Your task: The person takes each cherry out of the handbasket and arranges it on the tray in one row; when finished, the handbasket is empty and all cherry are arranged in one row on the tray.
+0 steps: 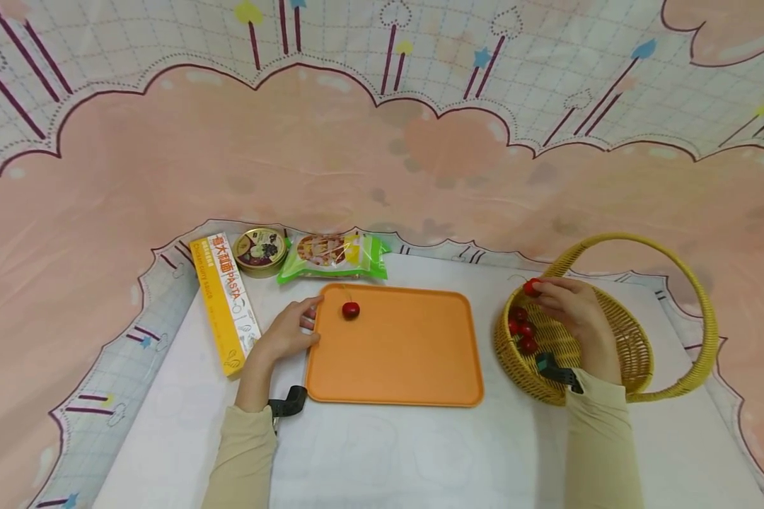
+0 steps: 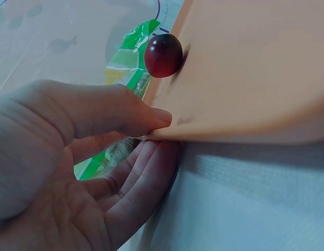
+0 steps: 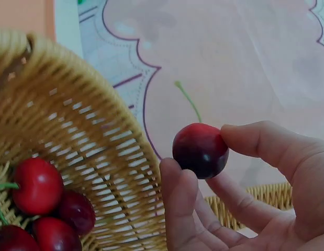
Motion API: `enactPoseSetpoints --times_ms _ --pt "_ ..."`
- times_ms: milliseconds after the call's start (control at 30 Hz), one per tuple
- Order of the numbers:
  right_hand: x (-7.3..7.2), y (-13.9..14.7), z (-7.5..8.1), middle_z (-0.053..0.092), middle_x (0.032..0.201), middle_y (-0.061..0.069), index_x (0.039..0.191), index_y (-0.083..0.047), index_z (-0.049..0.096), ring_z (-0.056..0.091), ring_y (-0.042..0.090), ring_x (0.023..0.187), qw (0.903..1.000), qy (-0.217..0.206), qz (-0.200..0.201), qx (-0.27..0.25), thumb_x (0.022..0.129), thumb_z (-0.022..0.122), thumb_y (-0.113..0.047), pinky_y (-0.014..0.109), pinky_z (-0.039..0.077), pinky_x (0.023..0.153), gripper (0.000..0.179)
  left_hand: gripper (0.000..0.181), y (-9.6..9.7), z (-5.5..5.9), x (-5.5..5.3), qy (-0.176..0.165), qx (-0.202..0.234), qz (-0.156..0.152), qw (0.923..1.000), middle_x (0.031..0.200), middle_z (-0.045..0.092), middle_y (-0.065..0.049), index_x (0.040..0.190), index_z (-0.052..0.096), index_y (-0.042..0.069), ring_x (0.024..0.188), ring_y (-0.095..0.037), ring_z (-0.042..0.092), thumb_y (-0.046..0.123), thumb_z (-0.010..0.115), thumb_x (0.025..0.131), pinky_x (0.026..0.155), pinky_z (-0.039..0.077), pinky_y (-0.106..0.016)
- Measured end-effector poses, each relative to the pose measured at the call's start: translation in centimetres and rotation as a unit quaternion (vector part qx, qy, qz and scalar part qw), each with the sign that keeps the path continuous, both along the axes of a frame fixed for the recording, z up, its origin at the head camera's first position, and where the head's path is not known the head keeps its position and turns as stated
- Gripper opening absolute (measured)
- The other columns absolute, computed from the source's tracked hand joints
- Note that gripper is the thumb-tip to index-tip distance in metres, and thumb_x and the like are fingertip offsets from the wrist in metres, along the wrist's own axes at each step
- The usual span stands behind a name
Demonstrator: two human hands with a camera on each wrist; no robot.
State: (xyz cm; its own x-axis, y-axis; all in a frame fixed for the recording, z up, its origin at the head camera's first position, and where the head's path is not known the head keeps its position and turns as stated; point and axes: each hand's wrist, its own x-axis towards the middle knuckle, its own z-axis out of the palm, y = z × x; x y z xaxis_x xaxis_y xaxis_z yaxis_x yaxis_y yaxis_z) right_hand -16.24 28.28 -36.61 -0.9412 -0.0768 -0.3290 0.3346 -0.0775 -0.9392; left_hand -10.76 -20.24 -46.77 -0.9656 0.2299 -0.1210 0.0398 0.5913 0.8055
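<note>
My right hand (image 1: 573, 307) pinches a dark red cherry (image 3: 200, 151) with a green stem between thumb and fingertips, above the wicker basket (image 1: 535, 385). Several more cherries (image 3: 38, 185) lie inside that basket, on its left side. On the left, my left hand (image 1: 286, 332) pinches the left rim of an orange tray (image 1: 395, 346), thumb on top and fingers beneath, as the left wrist view shows. One cherry (image 1: 351, 310) rests on the tray near its upper left corner.
Behind the tray lies a green and clear food packet (image 1: 334, 256). Left of it stand a round tin (image 1: 259, 251) and a yellow and white pasta box (image 1: 226, 304). The basket's tall handle (image 1: 707, 332) arches out to the right. A patterned cloth (image 1: 382, 162) hangs behind the white table.
</note>
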Motion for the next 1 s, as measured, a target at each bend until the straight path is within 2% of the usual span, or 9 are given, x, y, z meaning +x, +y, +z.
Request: enactPoseSetpoints --times_ms 300,600,700,800,900,1000 --pt "-0.4 -1.4 -0.4 0.073 0.087 0.003 0.093 -0.009 0.069 0.072 0.016 0.079 0.9997 0.004 0.014 -0.018 0.096 0.06 -0.002 0.027 0.058 0.074 0.012 0.072 -0.2 0.1 0.1 -0.004 -0.002 0.003 1.0 0.112 0.054 -0.021 0.145 0.041 -0.005 0.099 -0.032 0.059 -0.003 0.069 0.079 0.088 0.05 -0.045" --pt "-0.9 -3.0 -0.7 0.073 0.086 0.001 0.092 -0.014 0.072 0.071 0.014 0.076 0.9999 -0.003 0.015 -0.002 0.095 0.062 -0.007 0.026 0.058 0.07 0.012 0.071 0.1 0.1 0.0 0.004 0.013 0.001 0.9999 0.11 0.055 -0.022 0.143 0.042 -0.007 0.098 -0.032 0.06 -0.005 0.068 0.077 0.089 0.05 -0.046" --pt "-1.4 -4.4 -0.9 0.072 0.086 -0.002 0.1 -0.012 0.072 0.07 0.011 0.076 0.9995 0.006 0.018 0.024 0.095 0.063 -0.01 0.023 0.057 0.07 0.01 0.071 0.0 0.0 0.0 0.002 0.018 0.002 0.9998 0.11 0.055 -0.022 0.144 0.042 -0.007 0.098 -0.032 0.06 -0.005 0.068 0.077 0.089 0.05 -0.046" --pt "-1.6 -6.1 -1.3 0.071 0.086 -0.006 0.118 -0.002 0.066 0.069 0.008 0.076 0.9972 0.026 0.024 0.066 0.095 0.064 -0.012 0.021 0.057 0.071 0.026 0.072 0.1 0.0 -0.1 -0.005 0.017 0.005 0.9998 0.111 0.055 -0.021 0.144 0.042 -0.005 0.098 -0.031 0.06 -0.004 0.068 0.077 0.089 0.05 -0.045" --pt "-1.5 -8.1 -1.4 0.07 0.086 -0.009 0.13 0.01 0.056 0.068 0.006 0.076 0.9894 0.06 0.038 0.127 0.095 0.064 -0.014 0.02 0.056 0.072 0.043 0.072 0.0 0.0 -0.2 -0.012 0.012 0.007 0.9998 0.111 0.054 -0.02 0.145 0.042 -0.004 0.098 -0.03 0.06 -0.003 0.069 0.077 0.089 0.05 -0.045" --pt "-1.6 -10.2 -1.4 0.068 0.089 -0.009 0.13 0.013 0.055 0.067 0.006 0.076 0.9811 0.09 0.05 0.164 0.095 0.064 -0.014 0.021 0.056 0.073 0.045 0.072 -0.2 0.0 -0.2 -0.01 0.009 0.007 0.9999 0.112 0.054 -0.02 0.145 0.042 -0.004 0.098 -0.03 0.059 -0.003 0.069 0.078 0.089 0.049 -0.045"
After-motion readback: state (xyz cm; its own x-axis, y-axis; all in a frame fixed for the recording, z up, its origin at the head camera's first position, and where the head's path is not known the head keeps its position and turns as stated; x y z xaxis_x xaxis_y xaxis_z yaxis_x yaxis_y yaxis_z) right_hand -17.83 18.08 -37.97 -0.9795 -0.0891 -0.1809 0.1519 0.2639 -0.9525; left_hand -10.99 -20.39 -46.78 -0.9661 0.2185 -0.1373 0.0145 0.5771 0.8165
